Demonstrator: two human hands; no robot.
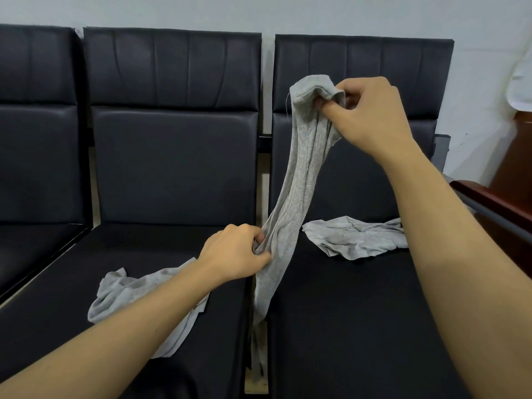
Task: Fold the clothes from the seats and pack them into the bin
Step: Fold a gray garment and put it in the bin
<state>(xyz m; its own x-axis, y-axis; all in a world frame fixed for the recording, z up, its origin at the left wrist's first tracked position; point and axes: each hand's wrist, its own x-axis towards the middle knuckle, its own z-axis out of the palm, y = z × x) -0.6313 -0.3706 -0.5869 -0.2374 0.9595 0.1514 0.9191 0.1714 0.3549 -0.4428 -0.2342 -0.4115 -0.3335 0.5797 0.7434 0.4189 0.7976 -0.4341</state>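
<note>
Head view is looking down on a row of black padded leatherette seats (172,168) standing against a pale wall (259,10); at the far left one seat is showing only in part; the middle seat is carrying the lower part of a light grey knit garment (299,168), which is lying crumpled on the cushion under the left forearm and trailing toward the cushion's front edge; the left hand (236,251) is pinching a bunch of this fabric between curled fingers and thumb, just over the gap between the middle and right seats; from there the cloth is stretching upward and rightward as a twisted band, while a loose tail is hanging down into the gap between the cushions; the right hand (371,113) is gripping the hemmed upper end of the band, fingers curled round it, raised in front of the right seat's backrest; behind the right forearm a second crumpled light grey cloth (354,237) is lying on the right seat's cushion, apart from the stretched band; at the far right a dark reddish-brown wooden piece of furniture (506,203) is standing beside the seats; the bin is not showing.
</note>
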